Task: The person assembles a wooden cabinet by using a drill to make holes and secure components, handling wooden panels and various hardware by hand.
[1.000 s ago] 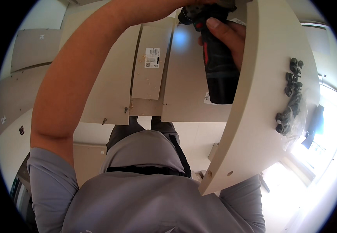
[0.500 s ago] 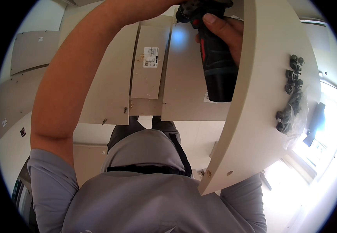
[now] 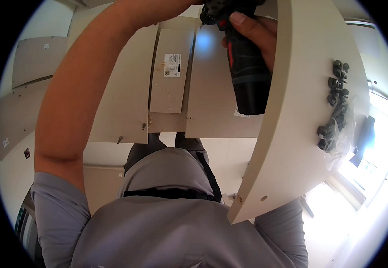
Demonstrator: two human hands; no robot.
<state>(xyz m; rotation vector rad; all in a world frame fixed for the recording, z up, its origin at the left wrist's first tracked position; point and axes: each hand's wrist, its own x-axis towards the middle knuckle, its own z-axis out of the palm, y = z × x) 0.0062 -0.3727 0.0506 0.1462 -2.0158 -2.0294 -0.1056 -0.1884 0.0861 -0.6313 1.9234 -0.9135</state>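
Note:
A black cordless drill (image 3: 249, 67) with red trim hangs grip downward near the top of the view. My right hand (image 3: 257, 32) is closed around its handle, thumb on the near side; the pale upright board (image 3: 287, 116) hides part of that hand and its forearm. From the left my forearm reaches over to the drill's chuck end, where my left hand (image 3: 178, 6) runs past the top edge, fingers out of sight. Below the chuck, a bluish light spot falls on a flat beige panel (image 3: 216, 85). Two holes show near the upright board's lower end.
Several black round fittings (image 3: 337, 85) and a clear plastic bag (image 3: 339, 134) of them lie on the upright board. A narrow labelled strip (image 3: 167, 94) with wood shavings lies between panels. Small pegs (image 3: 120, 140) stick out of the left panel (image 3: 118, 102). More panels (image 3: 37, 58) stand at far left.
The drill and my right hand have shifted slightly left and up. My left forearm has moved a little the same way. The grip on the drill is unchanged.

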